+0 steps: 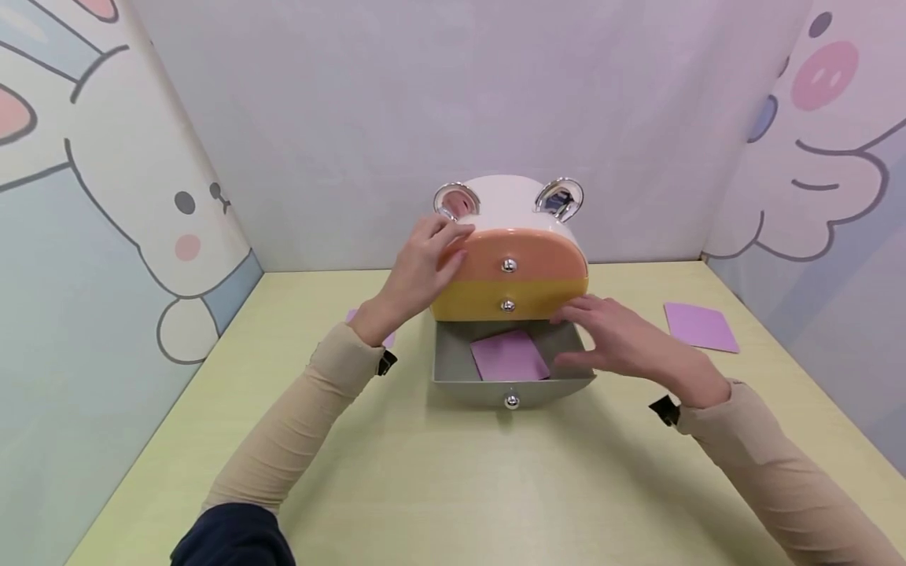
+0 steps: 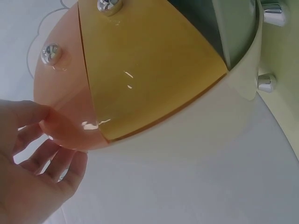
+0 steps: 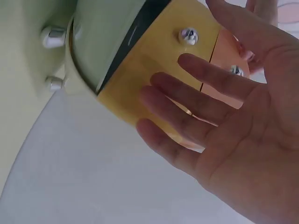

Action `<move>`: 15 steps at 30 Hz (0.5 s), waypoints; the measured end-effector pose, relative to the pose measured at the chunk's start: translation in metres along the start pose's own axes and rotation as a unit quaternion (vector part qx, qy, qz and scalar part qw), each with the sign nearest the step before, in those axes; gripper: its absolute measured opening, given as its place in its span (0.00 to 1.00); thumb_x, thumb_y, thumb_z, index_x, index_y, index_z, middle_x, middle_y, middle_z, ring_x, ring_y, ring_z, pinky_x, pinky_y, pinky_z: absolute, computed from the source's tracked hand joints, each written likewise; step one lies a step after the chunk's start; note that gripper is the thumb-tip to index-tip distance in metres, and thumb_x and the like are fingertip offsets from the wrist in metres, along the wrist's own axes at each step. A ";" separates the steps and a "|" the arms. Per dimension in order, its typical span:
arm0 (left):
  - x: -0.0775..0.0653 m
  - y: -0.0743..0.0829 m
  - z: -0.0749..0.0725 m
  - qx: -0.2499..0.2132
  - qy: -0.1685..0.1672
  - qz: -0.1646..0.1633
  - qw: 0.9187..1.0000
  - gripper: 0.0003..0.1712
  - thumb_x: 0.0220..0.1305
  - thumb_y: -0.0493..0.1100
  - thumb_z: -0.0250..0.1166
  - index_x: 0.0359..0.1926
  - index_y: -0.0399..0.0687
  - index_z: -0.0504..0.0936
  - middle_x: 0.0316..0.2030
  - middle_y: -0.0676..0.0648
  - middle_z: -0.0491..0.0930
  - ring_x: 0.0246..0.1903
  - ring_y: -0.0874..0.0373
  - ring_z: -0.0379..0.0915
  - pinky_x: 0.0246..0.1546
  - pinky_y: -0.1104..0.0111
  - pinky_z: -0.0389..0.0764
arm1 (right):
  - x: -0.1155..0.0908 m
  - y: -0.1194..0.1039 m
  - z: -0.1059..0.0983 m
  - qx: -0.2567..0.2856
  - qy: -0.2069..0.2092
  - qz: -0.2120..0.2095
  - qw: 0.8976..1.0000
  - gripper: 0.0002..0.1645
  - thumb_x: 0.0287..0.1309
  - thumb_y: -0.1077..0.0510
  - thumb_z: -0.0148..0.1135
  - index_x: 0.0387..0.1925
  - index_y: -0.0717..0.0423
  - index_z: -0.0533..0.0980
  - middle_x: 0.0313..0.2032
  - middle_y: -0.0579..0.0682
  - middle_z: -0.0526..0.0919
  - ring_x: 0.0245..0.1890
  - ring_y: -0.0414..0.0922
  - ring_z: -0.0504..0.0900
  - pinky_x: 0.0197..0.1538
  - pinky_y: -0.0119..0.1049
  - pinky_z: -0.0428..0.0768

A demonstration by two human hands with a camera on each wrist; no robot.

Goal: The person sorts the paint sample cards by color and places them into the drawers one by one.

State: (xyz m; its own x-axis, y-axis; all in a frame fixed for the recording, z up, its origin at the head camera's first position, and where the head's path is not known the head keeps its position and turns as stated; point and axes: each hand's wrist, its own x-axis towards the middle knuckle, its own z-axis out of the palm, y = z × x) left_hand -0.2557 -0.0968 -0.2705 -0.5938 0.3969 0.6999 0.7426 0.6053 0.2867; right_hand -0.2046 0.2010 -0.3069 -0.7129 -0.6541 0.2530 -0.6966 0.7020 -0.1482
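Note:
A small drawer cabinet (image 1: 510, 200) with silver ears stands on the table, its orange drawer (image 1: 481, 255) above a yellow drawer (image 1: 474, 299), both closed. The grey-green bottom drawer (image 1: 460, 393) is pulled out, and a pink paper square (image 1: 510, 358) lies inside. My left hand (image 1: 418, 271) holds the cabinet's upper left edge, thumb on the orange front and fingers round the side, as the left wrist view also shows. My right hand (image 1: 616, 334) hovers by the open drawer's right side, fingers spread and grasping nothing. In the right wrist view its fingers (image 3: 187, 95) pass before the yellow front.
Another pink paper square (image 1: 701, 326) lies on the table (image 1: 439, 487) at the right. A further pink piece (image 1: 389, 339) is partly hidden behind my left wrist. A pale curtain wall (image 1: 340, 141) stands behind, with cartoon-printed panels on both sides.

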 end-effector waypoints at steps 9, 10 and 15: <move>0.000 0.000 0.002 -0.005 0.001 0.001 1.000 0.16 0.64 0.36 0.62 0.53 0.42 0.80 0.44 0.42 0.76 0.47 0.48 0.67 0.47 0.60 0.71 | -0.039 0.098 -0.016 0.018 -0.002 0.155 0.988 0.27 0.55 0.51 0.68 0.50 0.67 0.76 0.48 0.65 0.82 0.48 0.61 0.80 0.51 0.57 0.75; -0.001 0.000 0.002 -0.005 0.002 0.000 1.000 0.16 0.64 0.36 0.62 0.53 0.42 0.80 0.43 0.42 0.76 0.47 0.48 0.68 0.47 0.60 0.71 | -0.045 0.113 -0.014 0.018 -0.017 0.175 0.984 0.30 0.56 0.50 0.67 0.52 0.69 0.74 0.50 0.68 0.80 0.49 0.64 0.78 0.52 0.59 0.74; -0.002 0.000 0.002 -0.004 0.004 -0.002 1.000 0.16 0.64 0.35 0.63 0.53 0.41 0.80 0.43 0.41 0.76 0.47 0.47 0.68 0.48 0.59 0.72 | -0.078 0.177 -0.003 0.041 -0.103 0.291 0.950 0.46 0.60 0.42 0.60 0.56 0.82 0.62 0.53 0.81 0.69 0.51 0.73 0.71 0.53 0.63 0.70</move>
State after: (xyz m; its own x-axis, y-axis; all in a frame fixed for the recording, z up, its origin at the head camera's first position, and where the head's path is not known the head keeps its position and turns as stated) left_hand -0.2554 -0.0965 -0.2726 -0.5934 0.3891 0.7047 0.7435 0.6004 0.2946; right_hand -0.2725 0.3772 -0.3500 -0.9743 -0.2082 -0.0864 -0.1766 0.9431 -0.2818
